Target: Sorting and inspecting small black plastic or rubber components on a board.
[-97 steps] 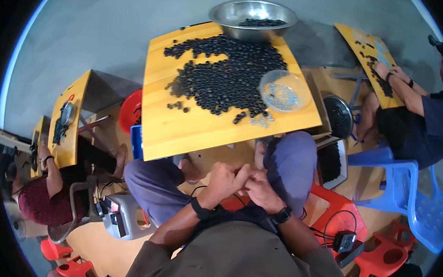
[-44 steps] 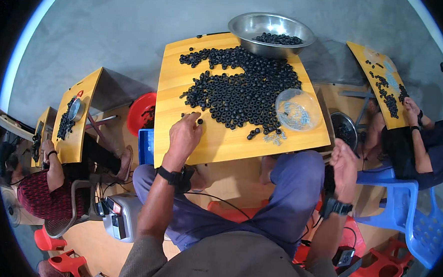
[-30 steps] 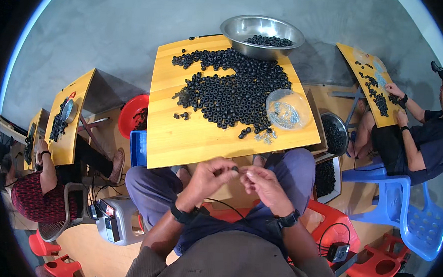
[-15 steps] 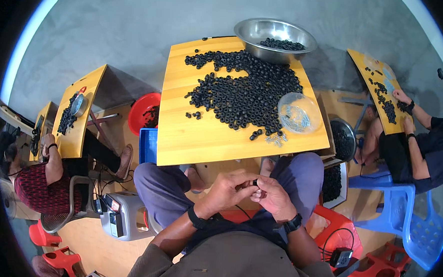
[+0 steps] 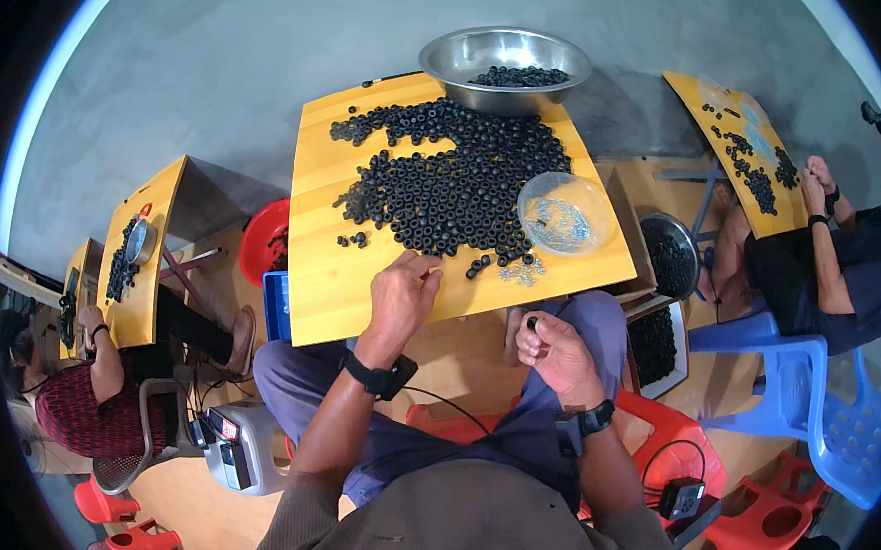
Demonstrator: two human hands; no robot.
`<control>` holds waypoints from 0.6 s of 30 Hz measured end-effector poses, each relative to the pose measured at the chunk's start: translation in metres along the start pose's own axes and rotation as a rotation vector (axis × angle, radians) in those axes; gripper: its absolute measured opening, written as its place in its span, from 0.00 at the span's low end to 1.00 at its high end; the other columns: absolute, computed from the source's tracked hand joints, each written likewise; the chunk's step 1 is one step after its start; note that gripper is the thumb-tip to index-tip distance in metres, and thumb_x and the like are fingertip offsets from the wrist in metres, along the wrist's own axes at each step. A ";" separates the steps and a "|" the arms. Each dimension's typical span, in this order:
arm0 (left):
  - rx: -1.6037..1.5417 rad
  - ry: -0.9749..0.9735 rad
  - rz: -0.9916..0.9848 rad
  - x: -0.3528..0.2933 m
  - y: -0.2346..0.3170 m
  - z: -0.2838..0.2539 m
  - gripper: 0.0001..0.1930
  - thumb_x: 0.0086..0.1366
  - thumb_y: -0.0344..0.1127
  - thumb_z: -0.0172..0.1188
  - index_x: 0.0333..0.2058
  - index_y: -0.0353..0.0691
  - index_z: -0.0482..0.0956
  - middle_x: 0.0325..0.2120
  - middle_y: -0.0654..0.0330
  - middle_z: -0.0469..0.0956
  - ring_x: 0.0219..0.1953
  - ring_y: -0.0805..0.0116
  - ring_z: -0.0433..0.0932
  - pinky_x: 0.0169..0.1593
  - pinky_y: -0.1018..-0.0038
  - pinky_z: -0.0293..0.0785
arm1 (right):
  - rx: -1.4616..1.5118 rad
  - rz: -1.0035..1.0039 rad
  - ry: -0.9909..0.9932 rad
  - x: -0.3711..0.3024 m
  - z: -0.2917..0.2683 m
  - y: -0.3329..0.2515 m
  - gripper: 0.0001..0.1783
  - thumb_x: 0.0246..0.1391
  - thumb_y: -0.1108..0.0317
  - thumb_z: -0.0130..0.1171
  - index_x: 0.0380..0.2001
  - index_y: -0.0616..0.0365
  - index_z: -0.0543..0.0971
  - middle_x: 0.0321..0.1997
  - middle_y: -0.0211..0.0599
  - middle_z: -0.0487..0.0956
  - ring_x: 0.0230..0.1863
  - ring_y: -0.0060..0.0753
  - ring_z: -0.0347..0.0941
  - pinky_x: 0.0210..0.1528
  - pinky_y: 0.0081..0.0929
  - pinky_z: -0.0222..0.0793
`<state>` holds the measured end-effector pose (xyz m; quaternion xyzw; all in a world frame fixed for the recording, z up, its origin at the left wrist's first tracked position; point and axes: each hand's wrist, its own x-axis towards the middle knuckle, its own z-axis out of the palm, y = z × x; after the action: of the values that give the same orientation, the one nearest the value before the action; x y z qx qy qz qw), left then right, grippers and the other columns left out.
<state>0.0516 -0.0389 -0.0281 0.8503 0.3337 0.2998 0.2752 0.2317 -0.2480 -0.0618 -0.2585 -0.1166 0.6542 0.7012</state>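
My left hand is over the near edge of the yellow table, just short of the spread of small black ring-shaped pieces. Its fingers are loosely bent with the thumb apart, and nothing shows in them. Off the table's near edge, above my right thigh, my right hand is closed, pinching one small black piece between thumb and finger. A clear round tub with small silvery metal parts stands at the table's right side. More metal bits lie loose beside it.
At the table's far edge stands a steel basin of black pieces. Another basin and a white box are low on the right. People work at tables on both sides. A blue chair stands at right.
My hands, together over my lap before, have parted. The left has moved forward to the table; the right has drawn slightly right and up with a black piece. The view has shifted a little.
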 end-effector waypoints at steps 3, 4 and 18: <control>0.123 0.004 0.075 0.006 -0.009 0.013 0.05 0.59 0.28 0.65 0.35 0.38 0.86 0.27 0.53 0.80 0.28 0.54 0.80 0.33 0.66 0.77 | -0.015 0.001 0.008 0.000 0.002 0.003 0.11 0.66 0.63 0.59 0.42 0.60 0.78 0.28 0.25 0.70 0.31 0.19 0.66 0.33 0.20 0.62; 0.157 0.031 0.060 0.006 -0.010 0.016 0.05 0.58 0.28 0.65 0.34 0.38 0.86 0.27 0.54 0.79 0.28 0.53 0.80 0.33 0.65 0.76 | -0.018 -0.008 -0.007 -0.001 0.002 0.003 0.11 0.66 0.63 0.59 0.42 0.60 0.78 0.28 0.25 0.70 0.31 0.20 0.66 0.33 0.20 0.63; -0.053 -0.044 0.026 -0.006 0.007 0.013 0.05 0.60 0.25 0.64 0.36 0.34 0.82 0.28 0.52 0.80 0.28 0.55 0.82 0.33 0.65 0.77 | -0.060 -0.038 -0.151 -0.003 0.006 0.002 0.12 0.66 0.64 0.60 0.47 0.59 0.79 0.33 0.26 0.74 0.33 0.21 0.69 0.36 0.21 0.66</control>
<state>0.0597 -0.0514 -0.0343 0.8533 0.3084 0.2935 0.3011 0.2269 -0.2496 -0.0575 -0.2271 -0.1935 0.6544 0.6948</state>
